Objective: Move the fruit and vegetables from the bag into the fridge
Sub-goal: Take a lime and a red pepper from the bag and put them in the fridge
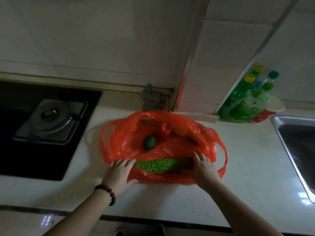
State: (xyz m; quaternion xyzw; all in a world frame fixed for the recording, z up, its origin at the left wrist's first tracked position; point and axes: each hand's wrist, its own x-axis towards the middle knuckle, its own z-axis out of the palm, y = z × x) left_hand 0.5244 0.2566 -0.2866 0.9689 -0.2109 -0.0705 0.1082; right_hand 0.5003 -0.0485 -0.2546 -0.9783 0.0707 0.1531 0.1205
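Observation:
A red plastic bag (170, 147) lies open on the white counter (238, 159). Inside it I see a bumpy green bitter gourd (158, 165) along the near side, a dark green round fruit (149, 142), a red pepper (164, 128) and yellowish produce (179, 132) behind. My left hand (120, 172) grips the gourd's left end through the bag's edge. My right hand (202, 167) holds the gourd's right end, thumb underneath. The fridge is not in view.
A black gas hob with a steel burner (49, 120) sits at the left. A steel sink (300, 150) is at the right. Green bottles (245, 99) stand at the back right by the wall. A grey rag (150, 97) lies in the corner.

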